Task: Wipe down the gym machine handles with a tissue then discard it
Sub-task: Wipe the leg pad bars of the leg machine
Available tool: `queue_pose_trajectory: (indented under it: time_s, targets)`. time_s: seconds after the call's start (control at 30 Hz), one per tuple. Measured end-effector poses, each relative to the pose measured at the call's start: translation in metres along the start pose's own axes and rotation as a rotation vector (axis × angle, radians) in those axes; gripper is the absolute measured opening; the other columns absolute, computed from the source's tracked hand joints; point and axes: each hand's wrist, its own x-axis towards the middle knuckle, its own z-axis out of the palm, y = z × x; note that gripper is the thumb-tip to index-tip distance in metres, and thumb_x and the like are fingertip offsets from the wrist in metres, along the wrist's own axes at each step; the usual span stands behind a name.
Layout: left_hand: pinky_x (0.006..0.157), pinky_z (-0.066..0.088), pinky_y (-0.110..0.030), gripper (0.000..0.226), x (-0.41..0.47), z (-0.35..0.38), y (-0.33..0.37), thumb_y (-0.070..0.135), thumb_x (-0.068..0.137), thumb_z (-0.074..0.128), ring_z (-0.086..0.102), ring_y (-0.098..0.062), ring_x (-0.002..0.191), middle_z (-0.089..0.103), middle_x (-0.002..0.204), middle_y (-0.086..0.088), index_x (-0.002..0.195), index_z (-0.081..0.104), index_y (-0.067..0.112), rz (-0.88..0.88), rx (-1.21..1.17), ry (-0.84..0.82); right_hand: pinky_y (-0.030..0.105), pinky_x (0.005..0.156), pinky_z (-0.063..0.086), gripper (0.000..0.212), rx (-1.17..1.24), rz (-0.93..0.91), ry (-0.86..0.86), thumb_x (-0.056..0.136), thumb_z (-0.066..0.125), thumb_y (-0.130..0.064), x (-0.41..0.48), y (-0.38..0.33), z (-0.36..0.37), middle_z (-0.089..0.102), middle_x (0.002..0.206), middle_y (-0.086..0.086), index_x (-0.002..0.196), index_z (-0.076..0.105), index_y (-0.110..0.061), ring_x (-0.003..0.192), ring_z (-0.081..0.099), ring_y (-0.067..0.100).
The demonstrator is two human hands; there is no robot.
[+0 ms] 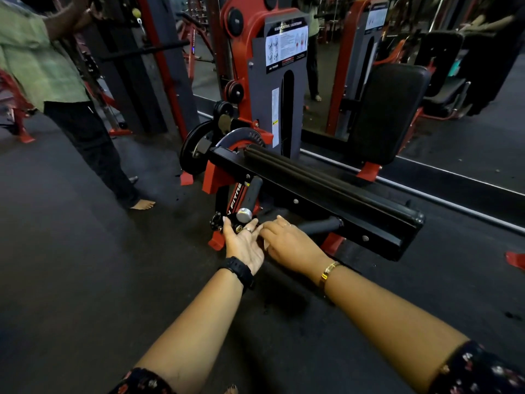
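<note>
Reaching forward along both bare forearms, we are looking down at a red and black gym machine (326, 200) on dark flooring. Our left hand (244, 243) is lying open, palm up, its straight fingers touching the black fitting below a silver knob (244, 214). Our right hand (287, 240) is hovering knuckles up beside it, fingers bending down to the left fingertips; we cannot tell whether it is gripping anything. We are not making out the tissue for certain: only a pale sliver (266, 245) is showing under the right hand. One grey handle (252, 191) is rising behind the knob, and a second handle (319, 224) is jutting sideways just beyond the right hand.
</note>
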Motion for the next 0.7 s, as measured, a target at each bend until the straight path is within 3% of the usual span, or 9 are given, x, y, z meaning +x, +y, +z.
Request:
queue_pose_trajectory:
  time_s: [0.1,0.17,0.27,0.37,0.43,0.5,0.6,0.7]
  targets:
    - [0.121,0.011,-0.041,0.095,0.000,-0.001,0.003,0.075,0.089,0.006,0.030,-0.031,0.143,0.040,0.147,-0.025,0.150,0.027,0.004,0.000,-0.024,-0.018,0.040,0.111,0.036,0.035,-0.167,-0.161,0.235,0.086,0.052,-0.007,-0.027,0.006,0.010,0.062,0.124,0.013,0.120,0.063,-0.002,0.118,0.057,0.027]
    - [0.121,0.010,-0.040,0.095,-0.001,-0.001,0.004,0.075,0.089,0.007,0.027,-0.031,0.144,0.040,0.146,-0.026,0.150,0.027,0.005,0.001,-0.017,-0.025,0.039,0.111,0.033,0.037,-0.219,-0.160,0.281,0.086,0.049,-0.006,-0.028,0.006,0.014,0.062,0.124,0.013,0.120,0.063,-0.002,0.118,0.058,0.027]
    - [0.117,0.015,-0.042,0.095,0.000,-0.002,0.003,0.076,0.088,0.006,0.025,-0.032,0.144,0.035,0.151,-0.021,0.150,0.028,0.007,-0.007,0.006,-0.022,0.041,0.115,0.019,0.039,-0.194,0.017,0.101,0.081,0.067,-0.013,-0.007,-0.003,0.005,0.063,0.116,0.008,0.120,0.061,-0.008,0.112,0.060,0.025]
    - [0.121,0.012,-0.046,0.097,0.002,-0.002,0.003,0.078,0.087,0.006,0.020,-0.030,0.147,0.025,0.157,-0.019,0.151,0.026,0.008,-0.016,0.014,-0.021,0.042,0.118,0.001,0.043,-0.141,0.169,-0.078,0.094,0.053,-0.016,0.006,-0.008,0.004,0.051,0.136,0.007,0.136,0.047,-0.012,0.135,0.039,0.025]
    - [0.120,0.011,-0.046,0.097,0.001,-0.001,0.003,0.078,0.087,0.005,0.018,-0.029,0.147,0.022,0.157,-0.020,0.152,0.025,0.008,-0.024,0.011,-0.028,0.039,0.118,0.004,0.047,-0.133,0.153,-0.078,0.091,0.057,-0.012,0.003,-0.010,0.001,0.049,0.140,0.008,0.138,0.047,-0.010,0.138,0.035,0.025]
    - [0.118,0.011,-0.047,0.097,-0.001,0.000,0.004,0.077,0.087,0.005,0.018,-0.030,0.147,0.023,0.156,-0.021,0.152,0.023,0.008,-0.027,0.000,-0.047,0.040,0.114,0.019,0.050,-0.143,0.045,0.040,0.081,0.068,-0.009,-0.012,-0.008,0.003,0.057,0.133,0.010,0.130,0.057,-0.007,0.128,0.050,0.027]
    - [0.119,0.013,-0.046,0.097,-0.003,0.000,0.006,0.078,0.087,0.007,0.026,-0.032,0.144,0.026,0.154,-0.024,0.152,0.021,0.008,-0.021,-0.010,-0.059,0.045,0.110,0.035,0.049,-0.111,-0.070,0.196,0.085,0.050,-0.008,-0.038,0.000,0.015,0.056,0.135,0.012,0.133,0.053,-0.004,0.125,0.053,0.028]
    - [0.103,0.036,-0.039,0.098,-0.006,0.002,0.008,0.080,0.086,0.013,0.037,-0.034,0.137,0.029,0.152,-0.027,0.153,0.021,0.009,-0.030,-0.033,-0.049,0.046,0.111,0.028,0.049,0.023,0.185,0.229,0.088,0.055,-0.014,-0.040,0.011,0.019,0.059,0.129,0.012,0.136,0.051,-0.006,0.124,0.053,0.030]
